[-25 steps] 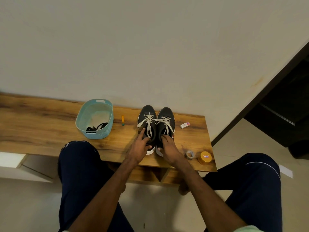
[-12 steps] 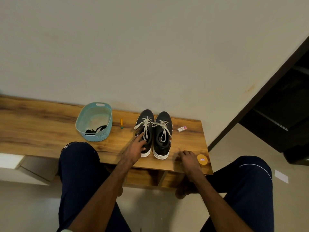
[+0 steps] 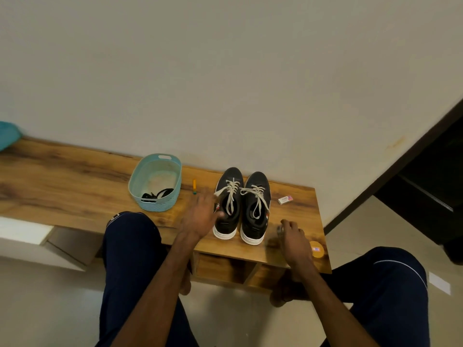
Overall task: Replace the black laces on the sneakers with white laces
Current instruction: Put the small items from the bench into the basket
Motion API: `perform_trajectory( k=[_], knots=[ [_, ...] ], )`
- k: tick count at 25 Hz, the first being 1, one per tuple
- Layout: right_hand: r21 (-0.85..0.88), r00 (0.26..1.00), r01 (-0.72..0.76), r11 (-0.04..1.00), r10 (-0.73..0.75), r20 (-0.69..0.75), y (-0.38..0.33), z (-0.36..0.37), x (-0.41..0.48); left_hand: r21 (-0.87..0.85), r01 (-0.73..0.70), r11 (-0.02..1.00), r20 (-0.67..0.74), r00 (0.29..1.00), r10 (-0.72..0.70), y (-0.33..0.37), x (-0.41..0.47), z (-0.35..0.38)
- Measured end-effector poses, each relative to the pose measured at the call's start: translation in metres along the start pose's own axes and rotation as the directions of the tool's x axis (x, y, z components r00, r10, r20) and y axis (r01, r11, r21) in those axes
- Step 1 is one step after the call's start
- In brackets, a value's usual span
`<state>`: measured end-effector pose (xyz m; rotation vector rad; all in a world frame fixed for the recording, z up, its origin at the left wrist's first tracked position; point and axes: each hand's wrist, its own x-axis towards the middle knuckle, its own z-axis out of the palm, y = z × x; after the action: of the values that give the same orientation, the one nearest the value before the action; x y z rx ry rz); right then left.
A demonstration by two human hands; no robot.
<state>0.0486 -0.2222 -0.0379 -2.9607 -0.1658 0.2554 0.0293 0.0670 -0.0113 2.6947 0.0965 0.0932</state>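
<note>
Where both forearms reach up from the bottom edge, past knees in dark navy cloth, the L hand (image 3: 203, 216) is just left of the sneakers (image 3: 250, 229). It's motion-blurred, fingers spread & loose, gripping nothing; thumb side is at the left shoe's collar, contact unclear. R hand (image 3: 293, 240) is near the sneakers' right side, knuckles up, fingers bent down over a small grey item (image 3: 279, 230) that's mostly hidden, so can't tell if it's grasped. Just right of that hand is a round yellow tin (image 3: 317, 250) w/ a red-blue label, text too small, partly covered. The sneakers stand side by side, toes to the wall, on a wood-grain bench (image 3: 75, 186): matte black uppers, ribbed white soles, flat white laces (image 3: 231, 194) threaded through. Right of them is a small white eraser-like block (image 3: 285, 199), print unreadable. Left of them is a thin orange pen (image 3: 194, 186); further left an oval pale-blue plastic basket (image 3: 160, 206), woven pattern, w/ black laces (image 3: 160, 194) coiled inside. Behind is a plain off-white wall (image 3: 225, 83). A teal object (image 3: 7, 134) is cut off far left.
</note>
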Motion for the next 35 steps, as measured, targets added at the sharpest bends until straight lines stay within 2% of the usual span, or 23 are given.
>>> perform_trajectory(
  k=[2,3,5,6,8,11,14,17,20,24,27,31,33,35],
  knots=[
    [0.144,0.986,0.042,0.989,-0.018,-0.167,-0.027,-0.025,0.010,0.137,0.120,0.983,-0.124,0.987,-0.103,-0.032,0.011,-0.026],
    [0.188,0.967,0.093,0.978,-0.044,-0.250,-0.042,-0.039,0.016,0.184,0.206,0.961,-0.124,0.975,-0.185,-0.053,0.014,-0.036],
    [0.243,0.930,0.222,0.944,-0.131,-0.343,-0.072,-0.063,0.029,0.287,0.357,0.889,-0.039,0.932,-0.361,-0.086,0.016,-0.046],
    [0.280,0.918,0.290,0.915,-0.183,-0.352,-0.087,-0.072,0.036,0.345,0.371,0.862,0.018,0.916,-0.401,-0.093,0.016,-0.050],
    [0.374,0.902,0.397,0.838,-0.282,-0.326,-0.116,-0.080,0.045,0.415,0.293,0.861,0.138,0.915,-0.378,-0.088,0.012,-0.053],
    [0.430,0.880,0.472,0.770,-0.380,-0.286,-0.160,-0.076,0.050,0.373,0.179,0.910,0.267,0.919,-0.290,-0.063,0.001,-0.050],
    [0.409,0.864,0.499,0.764,-0.474,-0.170,-0.199,-0.054,0.059,0.280,0.111,0.954,0.353,0.912,-0.210,-0.047,-0.018,-0.036],
    [0.304,0.835,0.526,0.794,-0.551,-0.006,-0.236,-0.025,0.069,0.228,0.131,0.965,0.409,0.886,-0.217,-0.050,-0.026,-0.032],
    [0.197,0.815,0.544,0.815,-0.570,0.108,-0.260,0.001,0.078,0.213,0.160,0.964,0.416,0.878,-0.238,-0.051,-0.028,-0.030],
    [0.087,0.822,0.541,0.836,-0.548,0.152,-0.284,0.019,0.092,0.148,0.154,0.977,0.465,0.861,-0.206,-0.046,-0.025,-0.022],
    [0.031,0.829,0.530,0.848,-0.525,0.190,-0.294,0.028,0.099,0.132,0.193,0.972,0.479,0.846,-0.234,-0.043,-0.021,-0.018],
    [-0.023,0.805,0.523,0.852,-0.486,0.341,-0.290,0.033,0.101,0.141,0.198,0.970,0.489,0.838,-0.242,-0.044,-0.018,-0.016],
    [0.011,0.803,0.532,0.846,-0.509,0.310,-0.282,0.025,0.102,0.156,0.181,0.971,0.503,0.832,-0.236,-0.043,-0.017,-0.016],
    [0.168,0.827,0.528,0.832,-0.549,0.119,-0.264,0.010,0.098,0.186,0.171,0.968,0.508,0.826,-0.244,-0.044,-0.015,-0.016]
  ],
)
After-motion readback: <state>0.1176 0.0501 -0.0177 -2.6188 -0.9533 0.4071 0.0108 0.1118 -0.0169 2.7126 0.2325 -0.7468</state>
